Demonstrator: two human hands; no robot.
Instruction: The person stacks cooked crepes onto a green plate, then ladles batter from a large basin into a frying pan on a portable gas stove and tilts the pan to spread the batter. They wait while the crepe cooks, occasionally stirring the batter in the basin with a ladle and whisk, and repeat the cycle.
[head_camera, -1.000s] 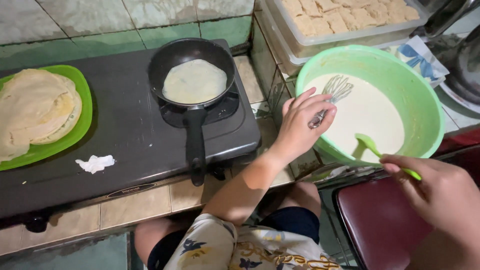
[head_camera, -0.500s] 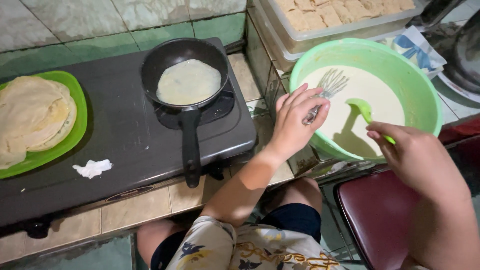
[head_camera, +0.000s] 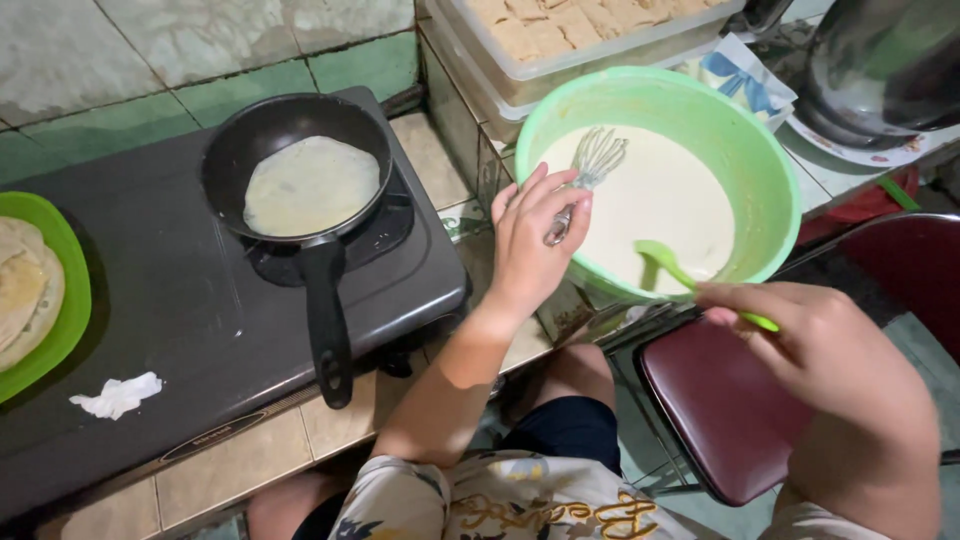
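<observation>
My left hand (head_camera: 530, 245) grips the handle of a metal whisk (head_camera: 598, 158) that rests in a green bowl (head_camera: 745, 150) full of pale batter. A green ladle (head_camera: 660, 260) dips into the batter at the bowl's near side, and my right hand (head_camera: 800, 345) holds its handle. To the left, a black frying pan (head_camera: 300, 125) sits on a dark stove (head_camera: 180, 300) with a thin pale crepe (head_camera: 310, 185) in it, its handle pointing toward me.
A green plate (head_camera: 60, 290) with stacked crepes lies at the stove's left edge, with a crumpled white tissue (head_camera: 118, 394) near it. A clear tub of pale squares (head_camera: 560, 40) stands behind the bowl, a metal pot (head_camera: 880, 70) at far right. A maroon stool (head_camera: 720, 410) is below my right hand.
My right hand has lowered the ladle into the batter at the bowl's near side. My left hand stays on the whisk. The view has shifted a little to the right.
</observation>
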